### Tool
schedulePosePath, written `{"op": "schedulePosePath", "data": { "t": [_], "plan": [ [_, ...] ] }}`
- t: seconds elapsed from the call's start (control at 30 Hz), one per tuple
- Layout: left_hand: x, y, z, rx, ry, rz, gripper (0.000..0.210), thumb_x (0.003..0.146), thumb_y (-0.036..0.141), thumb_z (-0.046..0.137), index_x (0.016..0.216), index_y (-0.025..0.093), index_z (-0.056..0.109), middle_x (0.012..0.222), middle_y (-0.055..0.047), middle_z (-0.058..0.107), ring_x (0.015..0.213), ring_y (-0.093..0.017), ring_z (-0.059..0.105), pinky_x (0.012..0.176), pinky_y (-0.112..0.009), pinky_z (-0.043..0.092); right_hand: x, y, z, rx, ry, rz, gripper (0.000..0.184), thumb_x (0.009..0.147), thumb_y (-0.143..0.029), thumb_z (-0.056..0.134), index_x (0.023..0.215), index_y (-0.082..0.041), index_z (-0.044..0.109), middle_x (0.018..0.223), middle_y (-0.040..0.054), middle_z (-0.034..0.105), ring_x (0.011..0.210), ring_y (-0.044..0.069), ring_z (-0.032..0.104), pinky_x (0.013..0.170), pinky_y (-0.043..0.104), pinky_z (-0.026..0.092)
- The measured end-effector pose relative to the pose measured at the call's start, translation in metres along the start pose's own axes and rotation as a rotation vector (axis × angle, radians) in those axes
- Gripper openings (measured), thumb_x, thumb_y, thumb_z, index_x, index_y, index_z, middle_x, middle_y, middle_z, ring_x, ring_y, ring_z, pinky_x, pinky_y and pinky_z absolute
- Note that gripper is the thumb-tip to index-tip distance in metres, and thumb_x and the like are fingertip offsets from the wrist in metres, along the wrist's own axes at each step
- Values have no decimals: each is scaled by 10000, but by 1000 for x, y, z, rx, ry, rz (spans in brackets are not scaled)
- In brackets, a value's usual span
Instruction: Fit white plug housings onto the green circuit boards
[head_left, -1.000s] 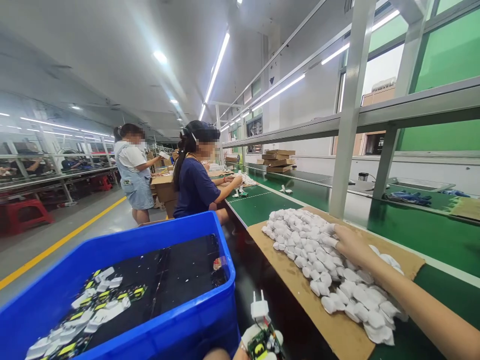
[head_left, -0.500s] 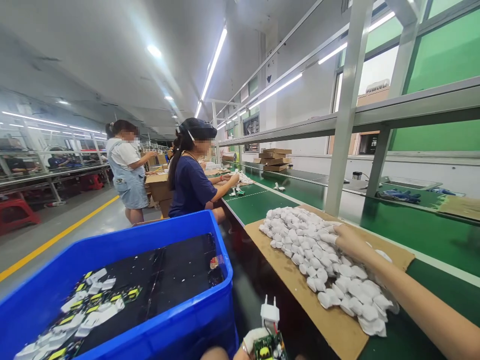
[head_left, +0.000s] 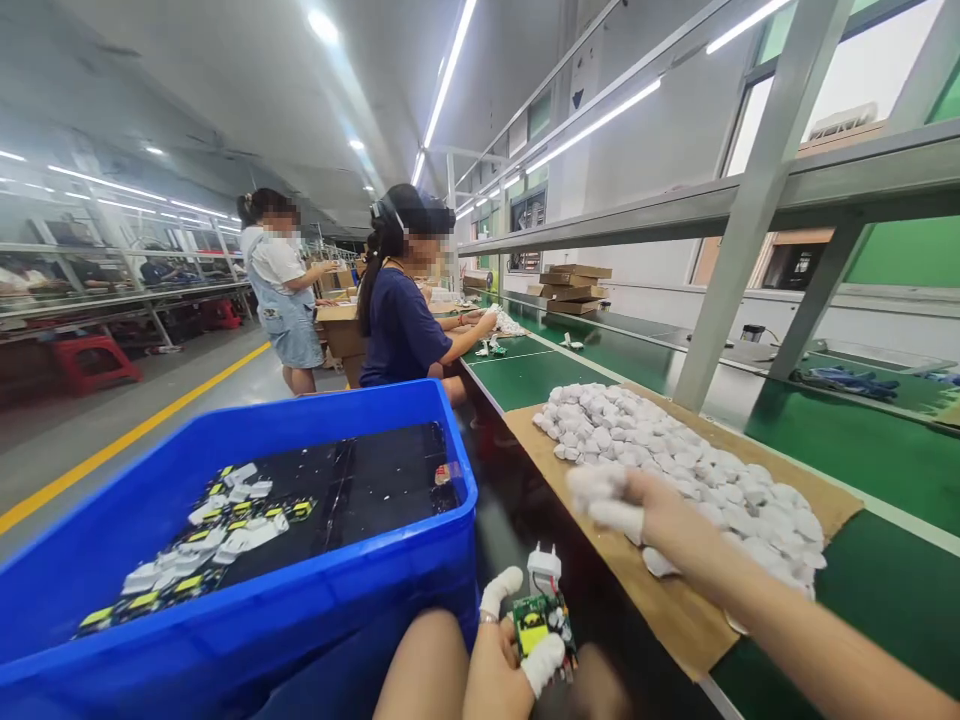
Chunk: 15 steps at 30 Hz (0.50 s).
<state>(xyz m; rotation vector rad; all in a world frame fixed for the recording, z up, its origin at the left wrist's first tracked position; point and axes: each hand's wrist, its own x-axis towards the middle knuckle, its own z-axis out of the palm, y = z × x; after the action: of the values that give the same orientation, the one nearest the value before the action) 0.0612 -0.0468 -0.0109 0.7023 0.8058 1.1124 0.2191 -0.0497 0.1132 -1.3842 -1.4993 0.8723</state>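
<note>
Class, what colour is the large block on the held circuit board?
Yellow: the block, clearest in the head view.

Green board (head_left: 538,622) beside white plug (head_left: 544,568)

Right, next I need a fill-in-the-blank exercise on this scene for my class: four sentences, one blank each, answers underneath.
1. The left hand holds a circuit board with a plug whose colour is ____.
2. Near the right hand, white pieces lie heaped on a sheet of brown ____.
3. The large tub is coloured ____.
4. The painted line on the floor is coloured ____.

Missing words: white; cardboard; blue; yellow.
</note>
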Motion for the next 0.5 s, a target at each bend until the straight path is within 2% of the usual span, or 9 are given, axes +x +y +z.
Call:
{"op": "schedulePosePath", "data": {
  "t": [0.03, 0.1, 0.17, 0.23, 0.37, 0.5],
  "plan": [
    [-1, -1, 1, 1, -4, 23, 808, 385, 239, 767, 1067, 166, 339, 711, -67, 655, 601, -186, 584, 618, -315, 456, -5, 5, 19, -43, -85, -64, 239, 699, -285, 496, 897, -154, 522, 821, 43, 578, 732, 180, 532, 650, 278, 438],
    [-4, -1, 1, 4, -24, 76, 843, 446, 230, 737, 1126, 178, 241, 818, -88, 646, 696, -189, 586, 678, -312, 453, -15, 17, 45, -417, -117, -289, 152, 723, -233, 490, 822, -134, 551, 721, 60, 569, 653, 196, 517, 579, 297, 419],
    [-6, 1, -1, 23, -40, 113, 855, 494, 201, 697, 1167, 176, 171, 896, -102, 623, 787, -190, 573, 742, -313, 439, -22, 29, 57, -831, -116, -457, 60, 691, -166, 532, 709, -120, 567, 644, 74, 545, 607, 212, 494, 540, 306, 390],
    [-7, 2, -3, 85, -50, 120, 816, 517, 180, 656, 1181, 159, 182, 942, -121, 603, 835, -198, 563, 773, -314, 433, -24, 37, 59, -1068, -144, -475, 34, 652, -97, 550, 672, -118, 568, 634, 75, 531, 600, 210, 485, 524, 289, 379],
    [-5, 2, -7, 196, -35, 169, 652, 545, 160, 580, 1139, 119, 314, 1048, -155, 552, 906, -208, 539, 794, -308, 435, -21, 40, 58, -1129, -243, -384, 190, 630, -31, 502, 774, -121, 586, 712, 75, 527, 656, 210, 476, 546, 278, 394],
    [-4, 2, -3, 221, -42, 178, 595, 552, 157, 566, 1116, 137, 375, 1031, -138, 573, 890, -208, 554, 779, -300, 444, -20, 39, 60, -1067, -249, -407, 349, 629, -36, 474, 959, -117, 555, 831, 101, 524, 743, 237, 456, 613, 318, 413]
  ]
}}
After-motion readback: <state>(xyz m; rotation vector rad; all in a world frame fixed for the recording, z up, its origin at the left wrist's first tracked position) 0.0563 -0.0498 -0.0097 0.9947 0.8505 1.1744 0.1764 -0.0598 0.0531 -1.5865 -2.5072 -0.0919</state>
